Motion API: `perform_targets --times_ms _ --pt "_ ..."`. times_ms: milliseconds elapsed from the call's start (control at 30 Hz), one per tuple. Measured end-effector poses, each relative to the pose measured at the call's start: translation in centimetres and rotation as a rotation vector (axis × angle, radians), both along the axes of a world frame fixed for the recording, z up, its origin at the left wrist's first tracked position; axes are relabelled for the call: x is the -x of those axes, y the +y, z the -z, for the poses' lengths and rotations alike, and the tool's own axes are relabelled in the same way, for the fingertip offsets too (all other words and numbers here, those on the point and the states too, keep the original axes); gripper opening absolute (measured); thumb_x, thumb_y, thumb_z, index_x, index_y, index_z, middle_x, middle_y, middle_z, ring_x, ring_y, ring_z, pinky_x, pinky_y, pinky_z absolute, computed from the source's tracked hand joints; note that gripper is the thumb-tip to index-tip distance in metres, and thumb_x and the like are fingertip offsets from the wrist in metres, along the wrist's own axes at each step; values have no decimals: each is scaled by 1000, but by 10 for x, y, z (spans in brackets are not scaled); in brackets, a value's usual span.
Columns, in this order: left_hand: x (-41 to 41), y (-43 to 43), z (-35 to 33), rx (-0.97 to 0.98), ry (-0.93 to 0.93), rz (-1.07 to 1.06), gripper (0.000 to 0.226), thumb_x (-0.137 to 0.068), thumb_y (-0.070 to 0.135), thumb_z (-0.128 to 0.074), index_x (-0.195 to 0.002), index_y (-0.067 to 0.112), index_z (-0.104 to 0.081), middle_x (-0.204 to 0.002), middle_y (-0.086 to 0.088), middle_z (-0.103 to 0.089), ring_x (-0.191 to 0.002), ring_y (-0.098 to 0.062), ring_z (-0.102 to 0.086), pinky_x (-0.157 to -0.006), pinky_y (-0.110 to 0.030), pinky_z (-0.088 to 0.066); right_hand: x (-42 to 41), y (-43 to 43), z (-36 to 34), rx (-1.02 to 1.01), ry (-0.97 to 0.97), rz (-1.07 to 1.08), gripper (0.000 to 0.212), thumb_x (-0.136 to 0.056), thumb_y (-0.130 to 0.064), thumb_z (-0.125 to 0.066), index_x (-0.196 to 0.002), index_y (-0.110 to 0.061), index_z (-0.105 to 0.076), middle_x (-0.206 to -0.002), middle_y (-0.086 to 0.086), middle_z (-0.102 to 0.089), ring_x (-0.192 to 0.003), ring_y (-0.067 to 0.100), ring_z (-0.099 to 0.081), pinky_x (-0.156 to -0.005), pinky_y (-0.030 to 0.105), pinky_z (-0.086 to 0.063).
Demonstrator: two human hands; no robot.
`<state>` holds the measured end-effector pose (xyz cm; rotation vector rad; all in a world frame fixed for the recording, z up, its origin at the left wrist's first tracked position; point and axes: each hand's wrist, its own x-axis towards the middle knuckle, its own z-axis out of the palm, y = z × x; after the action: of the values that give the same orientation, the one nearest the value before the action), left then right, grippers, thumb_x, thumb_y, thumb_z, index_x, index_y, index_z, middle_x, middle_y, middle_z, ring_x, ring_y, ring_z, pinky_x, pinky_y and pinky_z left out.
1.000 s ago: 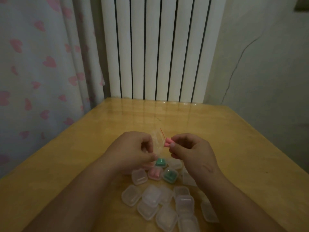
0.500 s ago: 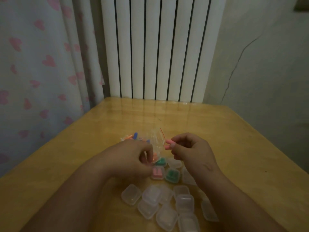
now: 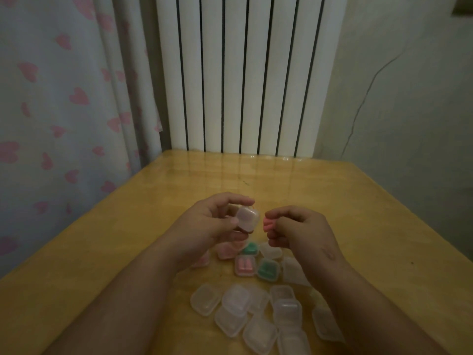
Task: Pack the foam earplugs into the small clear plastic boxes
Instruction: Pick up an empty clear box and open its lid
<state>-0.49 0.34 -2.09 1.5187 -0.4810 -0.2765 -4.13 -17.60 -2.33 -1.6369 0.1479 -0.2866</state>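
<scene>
We look down at a wooden table [image 3: 358, 216] in dim light, with two bare forearms reaching in from the bottom edge. The left hand [image 3: 210, 222] is raised above the table. Its thumb and curled fingers grip one small clear box [image 3: 247, 217] by its sides. We cannot tell whether the lid is lifted or closed. Just beside it, not touching, the right hand [image 3: 302, 231] pinches a pair of pink earplugs [image 3: 268, 223] between thumb and fingertips, with the ends poking out toward the box.

Below the hands, a few filled boxes [image 3: 245, 265] hold pink or green plugs. Nearer to us lies a loose heap of empty boxes [image 3: 235, 299], some overlapping. A white radiator [image 3: 243, 73] stands behind the table, and a curtain [image 3: 51, 103] with pink hearts hangs at the left.

We judge the step in hand to be loading this pair into the held box. To do it well, we would hold the box steady with its opening facing the right hand and make sure the lid is fully back. The plugs should stay side by side and go in lengthwise, so that they lie flat like those already packed. Foam springs back, so a light press before closing should keep the lid from catching an end. The lid can then be snapped shut and the box set with the filled ones, away from the empty heap.
</scene>
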Motion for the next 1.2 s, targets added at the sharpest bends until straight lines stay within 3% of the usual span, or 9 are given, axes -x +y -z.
perform_targets --times_ms 200,300,400,500,733,867,967,1067,1200 --pt "-1 -3 2 -2 -114 -55 46 -74 -19 -70 -91 24 -68 -98 -3 -66 -86 -18 -70 -79 -35 -57 2 4 2 -22 53 -124 19 -90 -10 -62 -84 4 -72 -68 12 -68 -59 16 -62 -56 28 -52" --pt "-2 -4 3 -8 -116 -54 49 -70 -17 -75 -84 30 -69 -97 -4 -67 -84 -19 -70 -75 -37 -59 3 2 2 16 53 -151 20 -89 -16 -66 -82 0 -74 -68 10 -69 -60 15 -62 -58 27 -52" --pt "-1 -5 2 -28 -132 -67 46 -67 -14 -79 -90 25 -68 -96 -6 -69 -84 -21 -69 -75 -41 -60 4 3 3 41 51 -164 19 -89 -18 -66 -79 -5 -76 -68 9 -69 -61 14 -63 -59 26 -51" --pt "2 -7 1 -56 -173 -95 47 -66 -12 -80 -99 18 -66 -97 -3 -68 -84 -17 -68 -74 -33 -60 4 4 3 20 50 -165 20 -90 -17 -65 -81 -3 -75 -68 9 -69 -60 13 -63 -56 23 -50" --pt "2 -8 1 -78 -210 -128 52 -64 -7 -84 -95 33 -72 -99 1 -69 -91 -20 -70 -82 -38 -60 4 5 1 2 64 -151 19 -91 -13 -62 -83 -2 -74 -69 10 -69 -61 15 -62 -56 26 -51" --pt "2 -8 2 -93 -233 -111 70 -68 -15 -78 -117 34 -65 -106 3 -67 -95 -17 -69 -78 -31 -60 4 6 0 -67 84 -186 33 -93 -27 -60 -84 2 -72 -70 12 -67 -61 17 -60 -55 26 -51" --pt "3 -8 1 -113 -251 -96 74 -70 -16 -74 -124 33 -61 -107 5 -66 -98 -15 -68 -80 -30 -59 6 5 0 58 60 -218 20 -86 -20 -70 -88 0 -74 -73 12 -68 -60 13 -61 -55 21 -51" --pt "2 -7 3 -139 -257 -116 70 -69 -14 -76 -119 34 -65 -106 4 -67 -96 -11 -68 -81 -29 -59 6 5 2 157 19 -165 12 -81 -14 -75 -86 -4 -73 -73 10 -68 -57 10 -62 -54 19 -51" --pt "0 -7 5 -101 -221 -114 46 -74 -4 -79 -106 27 -70 -103 1 -73 -98 -11 -70 -83 -28 -58 4 4 1 224 -44 -52 8 -76 -15 -80 -81 -13 -73 -70 1 -68 -57 8 -62 -55 21 -53"
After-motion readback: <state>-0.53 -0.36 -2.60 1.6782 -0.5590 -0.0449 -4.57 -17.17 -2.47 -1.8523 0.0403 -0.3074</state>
